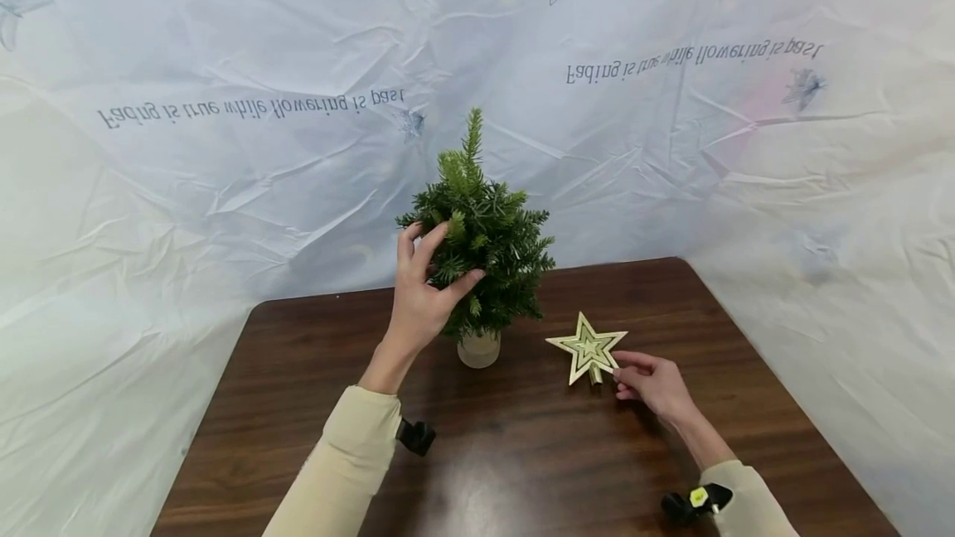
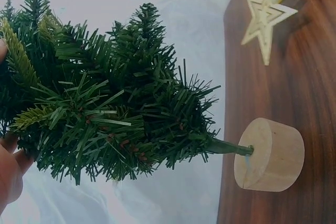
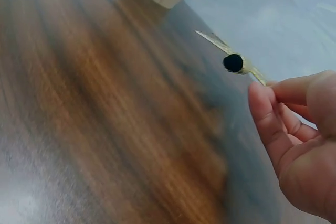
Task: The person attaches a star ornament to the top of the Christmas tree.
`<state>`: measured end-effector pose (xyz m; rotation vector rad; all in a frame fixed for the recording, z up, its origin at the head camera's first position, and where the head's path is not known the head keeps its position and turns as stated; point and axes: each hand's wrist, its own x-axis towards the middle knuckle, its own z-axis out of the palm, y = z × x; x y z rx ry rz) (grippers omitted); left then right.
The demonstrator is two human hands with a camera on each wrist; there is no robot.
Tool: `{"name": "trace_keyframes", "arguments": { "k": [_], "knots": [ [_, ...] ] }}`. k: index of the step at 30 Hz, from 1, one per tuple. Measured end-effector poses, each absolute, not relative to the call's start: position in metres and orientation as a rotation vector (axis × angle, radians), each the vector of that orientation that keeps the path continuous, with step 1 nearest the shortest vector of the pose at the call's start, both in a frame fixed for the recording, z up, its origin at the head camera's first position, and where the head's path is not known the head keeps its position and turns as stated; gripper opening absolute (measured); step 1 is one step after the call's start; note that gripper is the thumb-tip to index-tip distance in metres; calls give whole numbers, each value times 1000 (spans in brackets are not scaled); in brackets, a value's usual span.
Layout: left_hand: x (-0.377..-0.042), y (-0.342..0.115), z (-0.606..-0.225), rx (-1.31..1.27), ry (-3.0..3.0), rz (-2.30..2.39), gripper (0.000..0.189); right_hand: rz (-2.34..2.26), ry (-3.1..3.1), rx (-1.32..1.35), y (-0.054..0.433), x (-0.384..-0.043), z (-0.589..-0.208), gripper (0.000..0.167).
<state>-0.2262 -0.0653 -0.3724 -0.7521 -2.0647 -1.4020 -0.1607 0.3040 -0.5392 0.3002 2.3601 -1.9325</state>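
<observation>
A small artificial Christmas tree (image 1: pixel 496 247) stands upright on a round wooden base (image 2: pixel 275 156). My left hand (image 1: pixel 419 297) holds its foliage from the left side, thumb in front and fingers spread into the branches; some fingertips are hidden among the needles. To the right of the tree, my right hand (image 1: pixel 656 386) pinches one point of a gold star tree topper (image 1: pixel 589 348) between thumb and fingers. The star's hollow tube (image 3: pixel 234 63) shows its dark open end in the right wrist view. In that view the star appears raised off the table.
Both things are over a dark brown wooden table (image 1: pixel 522 454). Behind it and at the sides hangs a pale, creased sheet (image 1: pixel 261 214) with printed lettering and dragonflies. The tree stands near the table's back edge.
</observation>
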Motion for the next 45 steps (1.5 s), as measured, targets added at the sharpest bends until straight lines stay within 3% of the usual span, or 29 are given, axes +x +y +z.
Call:
{"name": "trace_keyframes", "arguments": {
  "k": [30, 38, 45],
  "knots": [
    [-231, -71, -373, -739, -2077, -1402, 74, -2302, 2560, -64, 287, -184, -422, 39],
    [-231, -71, -372, -741, -2088, -1427, 75, -2844, 2149, -330, 285, -204, -361, 37],
    [-230, -71, -371, -719, -2100, -1439, 74, -2912, 2030, -552, 263, -219, -298, 37]
  ]
}}
